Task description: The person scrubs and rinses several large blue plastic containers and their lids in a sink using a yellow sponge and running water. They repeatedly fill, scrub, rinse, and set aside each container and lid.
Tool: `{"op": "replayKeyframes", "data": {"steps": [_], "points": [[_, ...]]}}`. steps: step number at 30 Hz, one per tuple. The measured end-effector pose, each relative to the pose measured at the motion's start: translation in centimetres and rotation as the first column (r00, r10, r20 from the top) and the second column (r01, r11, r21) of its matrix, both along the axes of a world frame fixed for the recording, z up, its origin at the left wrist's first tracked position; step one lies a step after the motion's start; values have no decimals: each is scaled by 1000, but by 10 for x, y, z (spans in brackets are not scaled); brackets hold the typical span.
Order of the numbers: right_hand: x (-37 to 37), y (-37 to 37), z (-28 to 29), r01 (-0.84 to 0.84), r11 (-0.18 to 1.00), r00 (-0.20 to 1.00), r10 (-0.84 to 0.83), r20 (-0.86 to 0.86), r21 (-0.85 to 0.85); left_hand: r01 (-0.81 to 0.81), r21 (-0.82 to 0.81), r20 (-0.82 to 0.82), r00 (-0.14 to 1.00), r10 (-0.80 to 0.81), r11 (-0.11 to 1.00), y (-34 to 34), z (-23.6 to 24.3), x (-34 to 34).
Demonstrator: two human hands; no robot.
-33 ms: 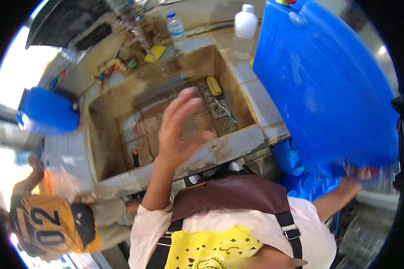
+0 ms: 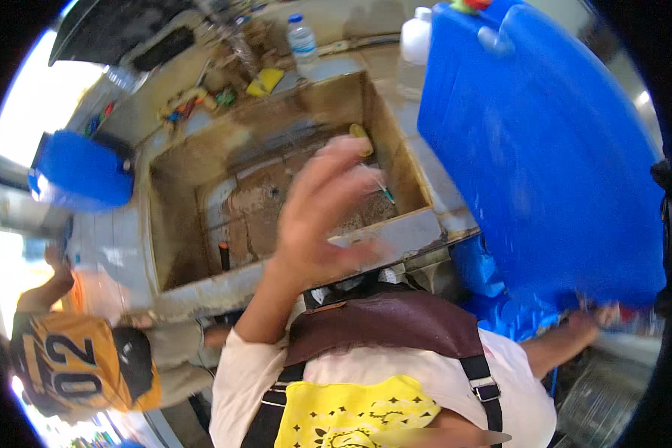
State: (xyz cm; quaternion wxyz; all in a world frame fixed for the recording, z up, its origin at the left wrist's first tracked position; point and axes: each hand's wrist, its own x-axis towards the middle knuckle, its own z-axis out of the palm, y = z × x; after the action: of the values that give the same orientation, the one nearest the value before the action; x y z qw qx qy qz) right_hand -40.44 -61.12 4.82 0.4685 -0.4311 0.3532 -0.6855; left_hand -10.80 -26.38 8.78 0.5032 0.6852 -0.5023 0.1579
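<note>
My left hand (image 2: 325, 205) is raised above the tiled basin (image 2: 429, 224), blurred by motion. Its fingers are spread and it holds nothing. Behind its fingertips, inside the basin, are a yellow oval object (image 2: 361, 140) and a thin white-and-teal brush (image 2: 386, 188). A dark, orange-topped item (image 2: 224, 256) stands by the basin's near left wall. Far to the right, my right hand (image 2: 591, 326) reaches out below the large blue jerrycan (image 2: 537, 164). It is smeared, and whether its fingers hold anything cannot be made out.
A blue-capped water bottle (image 2: 302, 45), a yellow sponge (image 2: 264, 82) and a white-topped bottle (image 2: 415, 45) stand along the basin's back ledge. Another blue container (image 2: 82, 172) is at the left. A person in an orange-and-black shirt (image 2: 89, 366) is at the lower left.
My left hand has moved a little to the right over the basin, its fingertips now overlapping the yellow object and the brush. My right hand has shifted slightly, still under the jerrycan.
</note>
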Motion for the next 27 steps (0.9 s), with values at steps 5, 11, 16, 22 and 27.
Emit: {"op": "replayKeyframes", "data": {"steps": [5,11,16,22,27], "points": [[31,24,8,-383,916,907,347,-237,-122,172,-300,373,927,-50,938,-56,94,-83],[158,99,38,-886,459,403,689,-603,-68,-206,-104,495,838,230,973,-3,90,-15],[266,190,31,-952,288,167,769,-616,101,-408,26,456,817,352,913,61,49,32],[329,240,26,-943,301,54,558,-828,141,-359,-41,121,925,361,933,139,9,119],[354,257,11,-966,258,92,293,-952,-14,-553,231,158,833,529,801,184,4,167]]}}
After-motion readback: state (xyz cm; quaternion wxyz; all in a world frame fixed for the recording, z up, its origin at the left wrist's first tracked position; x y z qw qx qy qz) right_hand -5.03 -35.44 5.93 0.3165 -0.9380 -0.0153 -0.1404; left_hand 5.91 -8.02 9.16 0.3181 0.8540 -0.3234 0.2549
